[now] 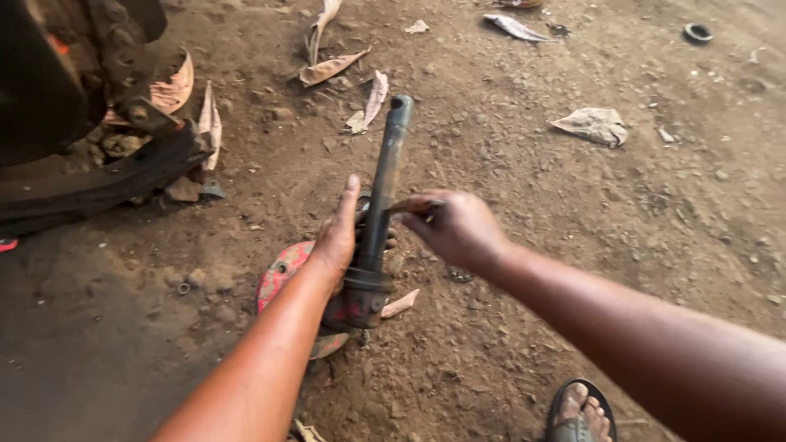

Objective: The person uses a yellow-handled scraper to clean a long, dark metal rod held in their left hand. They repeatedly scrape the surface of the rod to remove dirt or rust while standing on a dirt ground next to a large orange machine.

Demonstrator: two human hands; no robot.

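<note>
Dark machinery (74,139) upper left on dirt floor (573,245). Red round plate (280,274) lies beneath left hand (337,237), whose fingers clasp dark metal shaft (383,176), shaft standing near upright on its heavier base. Right hand (458,229) just right, fingers pinching small thin tool (409,205) against shaft. Sandalled foot (583,413) bottom right

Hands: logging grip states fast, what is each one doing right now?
Left hand: closed around the dark metal shaft, holding it upright.
Right hand: closed, pinching a small thin tool against the shaft.
</note>
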